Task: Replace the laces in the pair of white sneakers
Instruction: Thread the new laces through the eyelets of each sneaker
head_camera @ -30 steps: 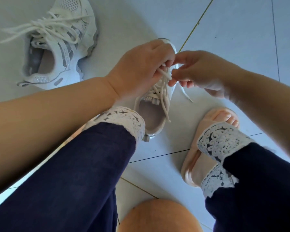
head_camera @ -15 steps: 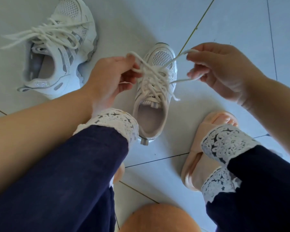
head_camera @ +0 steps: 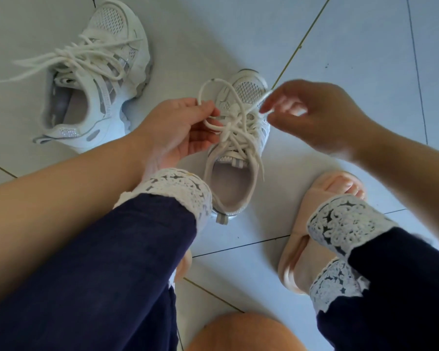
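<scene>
A white sneaker (head_camera: 249, 92) stands on the tiled floor between my knees, toe pointing away, with a white lace (head_camera: 235, 127) threaded through it. My left hand (head_camera: 178, 133) pinches a loop of that lace at the shoe's left side. My right hand (head_camera: 314, 115) pinches the other lace end just right of the toe; it is slightly blurred. The second white sneaker (head_camera: 96, 79) lies at the upper left, laced, with loose ends spread to the left.
My legs in dark blue trousers with white lace cuffs (head_camera: 178, 188) frame the shoe. My right foot wears a pink slipper (head_camera: 297, 252) at the lower right. A rounded tan object (head_camera: 238, 333) sits at the bottom edge. Pale floor tiles (head_camera: 365, 46) stretch beyond.
My hands first pulled apart, drawing the lace ends outward. Now my left hand holds a loop over the shoe and my right hand has come back in toward the toe.
</scene>
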Available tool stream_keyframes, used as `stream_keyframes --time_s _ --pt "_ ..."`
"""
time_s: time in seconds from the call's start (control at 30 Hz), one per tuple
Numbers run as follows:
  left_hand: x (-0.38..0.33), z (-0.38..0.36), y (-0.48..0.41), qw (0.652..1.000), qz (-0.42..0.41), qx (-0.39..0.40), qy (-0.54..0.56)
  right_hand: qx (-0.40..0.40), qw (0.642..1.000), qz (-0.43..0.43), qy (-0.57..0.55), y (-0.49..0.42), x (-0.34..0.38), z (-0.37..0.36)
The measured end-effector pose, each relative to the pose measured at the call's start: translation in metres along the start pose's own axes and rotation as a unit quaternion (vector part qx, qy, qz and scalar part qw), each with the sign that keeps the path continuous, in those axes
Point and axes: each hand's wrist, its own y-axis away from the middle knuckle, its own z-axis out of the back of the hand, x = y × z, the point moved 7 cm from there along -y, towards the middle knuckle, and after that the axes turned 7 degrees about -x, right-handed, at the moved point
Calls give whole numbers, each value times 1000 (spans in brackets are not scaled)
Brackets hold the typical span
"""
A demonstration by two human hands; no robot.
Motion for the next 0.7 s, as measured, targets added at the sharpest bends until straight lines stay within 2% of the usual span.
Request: stream_keyframes --time_s 0.07,0.13,0.27,0.37,0.47,0.53,0.57,0.7 --pt "-2 -2 1 1000 -4 2 7 -2 998 57 10 -6 19 -7" --pt "-3 -6 3 1000 -5 10 21 16 992 100 80 -11 28 -22" --pt "-8 -11 4 997 -17 26 64 57 982 105 147 -12 25 -40" --pt "-16 -8 3 995 -26 21 96 40 976 124 174 -10 25 -33" --pt "-18 -3 3 992 -16 13 124 -10 995 66 75 -8 13 -9" --pt "-12 0 4 991 3 6 133 -10 1000 6 -13 -4 1 5" --pt "-8 2 5 990 13 -3 137 5 1000 -3 -6 0 -4 8" --pt "3 19 4 982 39 -78 165 56 985 -18 159 18 -36 10"
